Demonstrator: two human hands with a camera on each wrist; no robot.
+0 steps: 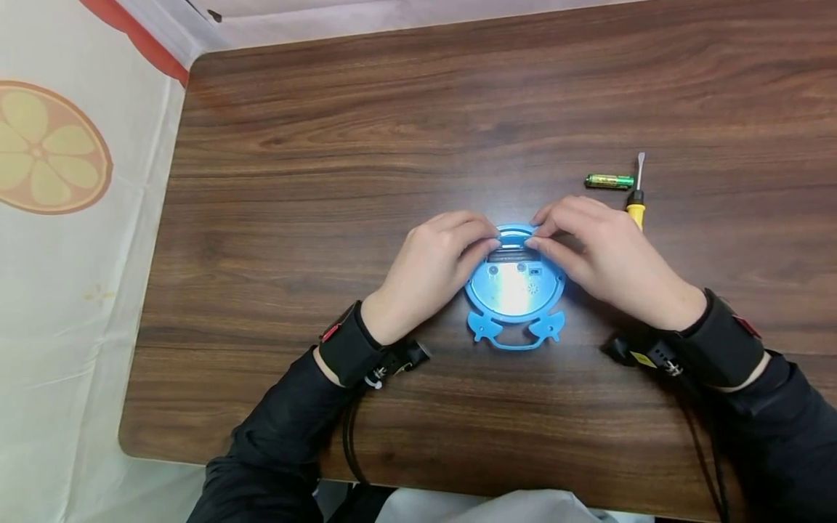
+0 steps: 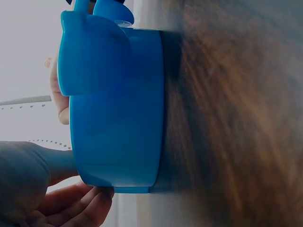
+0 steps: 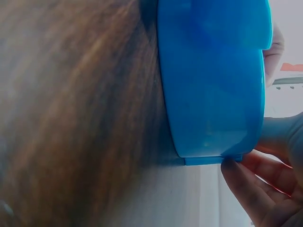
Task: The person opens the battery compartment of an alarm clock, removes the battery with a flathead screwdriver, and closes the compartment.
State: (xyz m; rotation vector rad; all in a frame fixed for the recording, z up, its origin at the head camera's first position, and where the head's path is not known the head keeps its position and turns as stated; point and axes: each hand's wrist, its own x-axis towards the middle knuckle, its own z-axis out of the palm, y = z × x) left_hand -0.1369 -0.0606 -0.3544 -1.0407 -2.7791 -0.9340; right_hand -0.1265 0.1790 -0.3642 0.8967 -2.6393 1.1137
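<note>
A blue alarm clock (image 1: 514, 294) lies on its face, its back up and its twin-bell, handled end toward the person. A dark slot (image 1: 513, 256) shows in its back near the far edge; what is inside it cannot be made out. At that edge, my left hand (image 1: 445, 250) pinches the left side between thumb and fingers. My right hand (image 1: 598, 247) does the same on the right. Both wrist views show the clock's smooth side wall (image 2: 116, 137), with fingertips (image 3: 232, 168) under a small foot-like ledge and the thumb over the back.
A green battery (image 1: 609, 181) lies beyond the right hand. Beside it is a screwdriver (image 1: 636, 207) with a yellow and black handle, partly hidden by that hand. Everything lies on a brown wooden table (image 1: 314, 174). Black cables (image 1: 351, 443) trail from both wrists.
</note>
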